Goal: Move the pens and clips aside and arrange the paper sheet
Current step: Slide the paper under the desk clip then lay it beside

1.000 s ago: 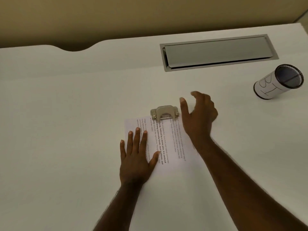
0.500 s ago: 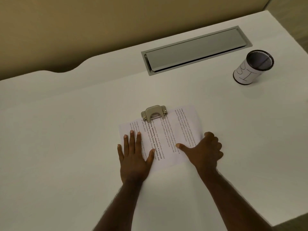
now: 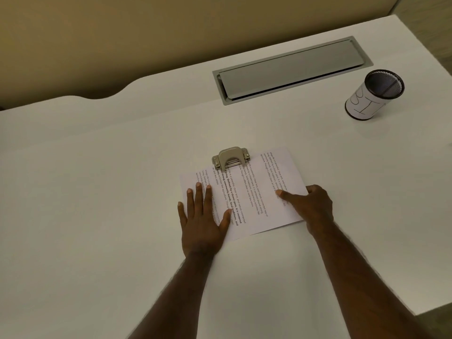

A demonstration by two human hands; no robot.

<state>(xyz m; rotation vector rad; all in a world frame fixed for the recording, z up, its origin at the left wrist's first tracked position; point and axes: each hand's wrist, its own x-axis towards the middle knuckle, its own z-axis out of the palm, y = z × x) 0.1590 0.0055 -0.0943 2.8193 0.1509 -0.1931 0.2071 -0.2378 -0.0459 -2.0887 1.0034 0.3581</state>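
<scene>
Printed paper sheet (image 3: 247, 192) is pressed flat mid-counter (image 3: 97, 192) by left hand (image 3: 201, 217), grip open; its right edge is pinched by right hand (image 3: 309, 206). Metal clip (image 3: 231, 157) is clamped on its far edge.

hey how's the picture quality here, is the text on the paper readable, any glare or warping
Head view: dim, warm, even light with no glare. The paper sheet shows print, its bold lines sharpest, but most is too small to read. The desk edges bow from the wide lens. Soft shadows fall under the metal clip and the pen cup.
</scene>
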